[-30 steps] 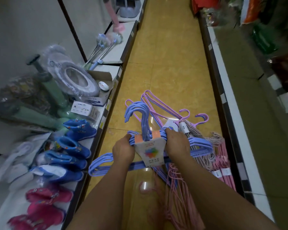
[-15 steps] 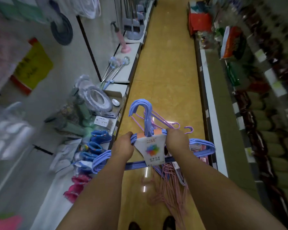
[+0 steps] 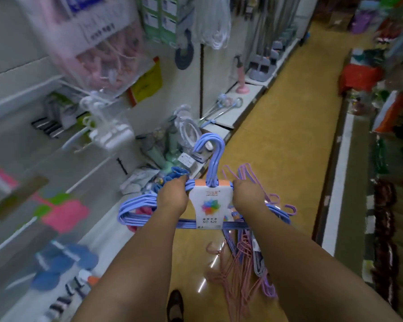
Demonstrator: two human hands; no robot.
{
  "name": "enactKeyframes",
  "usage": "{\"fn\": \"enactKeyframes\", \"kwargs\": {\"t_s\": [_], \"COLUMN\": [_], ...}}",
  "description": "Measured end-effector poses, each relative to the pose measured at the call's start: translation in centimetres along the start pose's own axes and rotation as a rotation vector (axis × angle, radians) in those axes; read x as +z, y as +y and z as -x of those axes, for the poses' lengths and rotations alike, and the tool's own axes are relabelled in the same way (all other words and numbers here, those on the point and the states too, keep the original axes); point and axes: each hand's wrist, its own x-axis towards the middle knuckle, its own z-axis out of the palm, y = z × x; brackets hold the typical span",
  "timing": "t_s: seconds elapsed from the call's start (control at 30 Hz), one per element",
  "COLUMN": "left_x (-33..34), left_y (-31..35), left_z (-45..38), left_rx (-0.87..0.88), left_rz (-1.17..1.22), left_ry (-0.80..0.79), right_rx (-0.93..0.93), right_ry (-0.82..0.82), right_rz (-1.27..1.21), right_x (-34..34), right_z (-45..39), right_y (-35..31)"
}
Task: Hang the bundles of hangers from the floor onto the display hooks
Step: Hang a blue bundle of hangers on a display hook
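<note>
Both hands, left (image 3: 172,196) and right (image 3: 248,196), grip the blue hanger bundle (image 3: 211,205), hooks pointing up, shoulders running left-right

There is one view only, from the camera on my head, looking forward and steeply down along the yellow aisle floor (image 3: 277,126), tilted so the left shelving (image 3: 63,159) leans across the frame. My forearms reach up from the bottom edge, close to the wide lens, and one shoe (image 3: 175,305) shows directly below.
</note>
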Motion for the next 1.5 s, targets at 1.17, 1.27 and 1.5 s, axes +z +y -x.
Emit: {"fn": "enactKeyframes", "kwargs": {"t_s": [1.17,1.27,1.5], "left_x": [-8.3,-8.3,-7.1], "left_y": [-36.9,-38.3,-41.9], "left_z": [69.0,73.9,82.1], "left_rx": [-1.193,-1.256,-1.464], "left_rz": [0.204,0.216,0.207], "left_ry": [0.593,0.646,0.727], "right_rx": [-1.293,-1.358,-1.54], "right_ry": [-0.022,-0.023,0.014], "right_rz": [0.436,0.456,0.554], "right_x": [15.0,16.4,18.9], "right_z": [52.3,57.1,65.5], "right_y": [-45.4,-47.6,-52.3]}}
